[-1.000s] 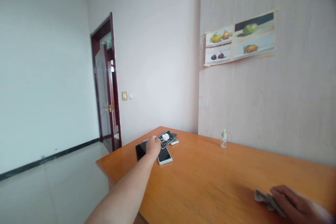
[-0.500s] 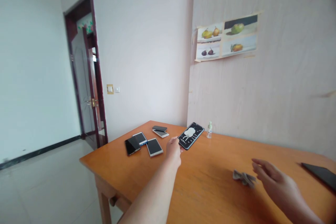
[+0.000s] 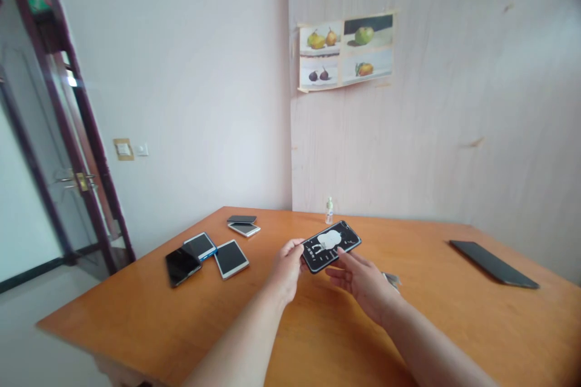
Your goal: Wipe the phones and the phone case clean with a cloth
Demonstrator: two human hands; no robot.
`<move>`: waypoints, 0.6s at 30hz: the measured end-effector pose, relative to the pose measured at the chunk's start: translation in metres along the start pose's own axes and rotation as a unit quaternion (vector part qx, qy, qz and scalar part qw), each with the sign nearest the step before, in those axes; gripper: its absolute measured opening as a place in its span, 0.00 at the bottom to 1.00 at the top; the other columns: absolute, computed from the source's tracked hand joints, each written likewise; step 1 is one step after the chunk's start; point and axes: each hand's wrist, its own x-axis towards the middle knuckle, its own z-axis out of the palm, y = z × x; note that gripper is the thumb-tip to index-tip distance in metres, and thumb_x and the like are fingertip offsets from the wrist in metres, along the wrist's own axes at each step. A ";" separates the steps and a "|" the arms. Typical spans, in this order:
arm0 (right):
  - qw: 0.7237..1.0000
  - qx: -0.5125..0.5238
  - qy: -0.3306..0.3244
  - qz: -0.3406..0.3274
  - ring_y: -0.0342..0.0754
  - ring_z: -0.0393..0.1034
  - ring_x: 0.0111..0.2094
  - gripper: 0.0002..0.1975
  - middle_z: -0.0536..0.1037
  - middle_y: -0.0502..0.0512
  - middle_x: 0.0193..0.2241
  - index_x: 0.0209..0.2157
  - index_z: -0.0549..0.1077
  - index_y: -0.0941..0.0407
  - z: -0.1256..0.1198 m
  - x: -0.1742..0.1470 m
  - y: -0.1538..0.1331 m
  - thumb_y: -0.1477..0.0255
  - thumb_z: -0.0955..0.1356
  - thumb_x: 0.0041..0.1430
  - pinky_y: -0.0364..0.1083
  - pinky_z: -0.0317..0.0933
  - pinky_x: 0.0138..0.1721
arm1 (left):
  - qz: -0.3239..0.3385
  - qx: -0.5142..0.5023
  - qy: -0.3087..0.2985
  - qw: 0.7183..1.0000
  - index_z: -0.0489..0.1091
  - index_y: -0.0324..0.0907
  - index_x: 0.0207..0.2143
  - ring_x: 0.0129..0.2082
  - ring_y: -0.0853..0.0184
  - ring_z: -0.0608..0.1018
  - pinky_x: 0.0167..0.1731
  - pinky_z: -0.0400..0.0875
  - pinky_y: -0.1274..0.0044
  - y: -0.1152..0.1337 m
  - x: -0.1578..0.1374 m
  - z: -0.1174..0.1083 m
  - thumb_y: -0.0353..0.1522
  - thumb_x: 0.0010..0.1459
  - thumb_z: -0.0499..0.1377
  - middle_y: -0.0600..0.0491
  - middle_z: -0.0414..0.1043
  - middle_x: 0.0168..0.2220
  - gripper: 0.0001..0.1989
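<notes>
A black phone, its back marked with a white figure and lettering, is held tilted above the table. My left hand pinches its left end, thumb on top. At the near right edge is my right hand, its thumb against the phone's back and its fingers curled below that edge. A crumpled grey cloth lies behind my right wrist, mostly hidden by it.
Several phones lie at the left, among them a black phone and a white phone. A small pump bottle stands by the wall. Toward the right lies a flat dark slab on the wooden table.
My right hand has come left from beside the cloth to the phone. The phone, still in my left hand, is turned flatter. The view has swung to the right.
</notes>
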 end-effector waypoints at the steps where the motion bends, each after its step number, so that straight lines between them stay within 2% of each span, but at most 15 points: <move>1: 1.000 -0.003 -0.010 -0.006 0.48 0.76 0.36 0.17 0.79 0.58 0.39 0.42 0.73 0.54 -0.001 -0.001 0.002 0.58 0.71 0.56 0.47 0.69 0.39 | -0.002 0.003 -0.009 1.000 0.70 0.40 0.39 0.30 0.68 0.77 0.29 0.69 0.79 0.000 -0.002 0.003 0.37 0.52 0.60 0.51 0.76 0.34 0.14; 5: 0.999 -0.017 0.024 -0.016 0.46 0.74 0.30 0.14 0.80 0.55 0.33 0.37 0.73 0.55 -0.011 -0.003 0.005 0.60 0.72 0.55 0.45 0.68 0.33 | -0.016 0.020 -0.048 0.999 0.70 0.41 0.41 0.34 0.66 0.78 0.33 0.71 0.77 0.001 -0.009 0.012 0.38 0.53 0.60 0.49 0.77 0.39 0.14; 8: 0.999 -0.029 0.037 -0.024 0.47 0.74 0.30 0.13 0.80 0.55 0.32 0.36 0.74 0.54 -0.018 -0.002 0.005 0.61 0.72 0.54 0.45 0.67 0.33 | -0.016 0.051 -0.073 0.996 0.69 0.43 0.40 0.36 0.66 0.79 0.36 0.72 0.75 0.004 -0.013 0.014 0.37 0.54 0.58 0.50 0.77 0.40 0.12; 12: 0.994 -0.076 0.054 -0.051 0.46 0.73 0.30 0.14 0.80 0.53 0.32 0.38 0.74 0.53 -0.017 -0.001 0.004 0.60 0.71 0.55 0.45 0.65 0.32 | -0.004 0.106 -0.071 0.992 0.70 0.43 0.40 0.39 0.66 0.78 0.40 0.72 0.74 0.007 -0.013 0.011 0.35 0.54 0.57 0.50 0.76 0.42 0.11; 18: 0.987 -0.129 0.042 -0.081 0.43 0.69 0.25 0.15 0.77 0.52 0.28 0.34 0.73 0.55 -0.010 -0.003 0.000 0.58 0.70 0.53 0.43 0.61 0.28 | 0.009 0.159 -0.054 0.986 0.73 0.41 0.39 0.37 0.64 0.77 0.36 0.69 0.77 0.012 -0.012 0.010 0.38 0.52 0.61 0.50 0.78 0.37 0.14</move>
